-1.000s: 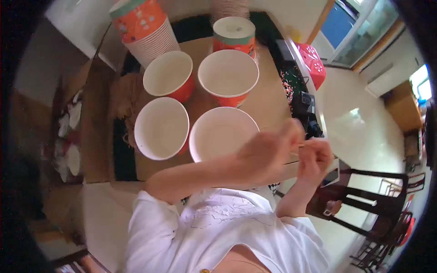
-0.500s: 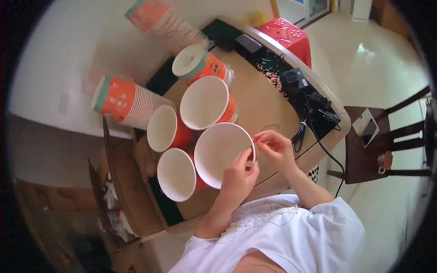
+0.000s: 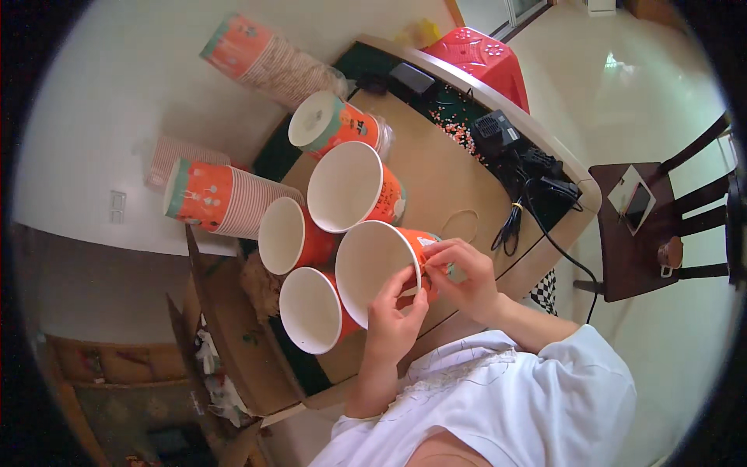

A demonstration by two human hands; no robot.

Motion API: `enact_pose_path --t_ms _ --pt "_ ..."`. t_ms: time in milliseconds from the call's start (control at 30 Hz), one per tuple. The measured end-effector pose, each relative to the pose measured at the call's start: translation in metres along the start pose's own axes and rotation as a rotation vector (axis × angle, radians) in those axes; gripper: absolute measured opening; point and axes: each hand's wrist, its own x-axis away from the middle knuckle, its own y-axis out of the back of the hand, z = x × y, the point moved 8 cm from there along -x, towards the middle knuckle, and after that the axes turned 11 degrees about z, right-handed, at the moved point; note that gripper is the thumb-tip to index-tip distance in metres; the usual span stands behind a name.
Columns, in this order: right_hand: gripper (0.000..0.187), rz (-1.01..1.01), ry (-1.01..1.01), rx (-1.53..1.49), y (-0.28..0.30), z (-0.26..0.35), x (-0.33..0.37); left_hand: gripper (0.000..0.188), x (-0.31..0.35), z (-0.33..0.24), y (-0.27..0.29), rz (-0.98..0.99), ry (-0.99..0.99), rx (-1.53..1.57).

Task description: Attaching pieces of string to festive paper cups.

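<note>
My left hand (image 3: 393, 315) grips the near rim of a large white-lined orange paper bucket (image 3: 375, 261), thumb and fingers at its edge. Against the outer side of that bucket, my right hand (image 3: 467, 276) has its fingertips pinched together; whatever is between them is too small to make out. Beside it stand three more open paper buckets: a large one (image 3: 342, 187) behind, a smaller one (image 3: 282, 237) to the left and another (image 3: 310, 311) nearer me. A thin tan loop (image 3: 463, 223) lies on the table beyond my right hand.
Nested bucket stacks (image 3: 241, 198) lean at the left and back, with another bucket (image 3: 315, 124) on its side. Adapters and cables (image 3: 537, 167) line the right table edge near scattered small beads (image 3: 455, 131). An open cardboard box (image 3: 233, 335) stands left; a dark chair (image 3: 638, 265) is right.
The whole view has shifted slightly, so the buckets appear lower. My right hand has brought its pinched fingers in against the bucket's outer side; my left hand stays at the rim.
</note>
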Motion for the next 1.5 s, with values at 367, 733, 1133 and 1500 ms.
enact_pose_path --t_ms 367,733,1133,1500 --pt "0.012 0.102 -0.064 0.008 -0.007 -0.009 0.001 0.014 -0.013 -0.015 0.003 -0.124 -0.097 -0.487" --pt "0.026 0.297 -0.455 -0.034 0.004 -0.025 -0.005 0.004 -0.022 -0.003 0.019 -0.093 -0.009 -0.109" --pt "0.026 0.637 -0.359 0.415 -0.007 0.021 -0.061 0.009 -0.040 -0.004 0.031 0.080 -0.163 0.547" --pt "0.004 0.613 -0.380 0.157 -0.030 -0.008 -0.064 0.024 -0.035 0.013 0.034 0.004 -0.057 0.333"
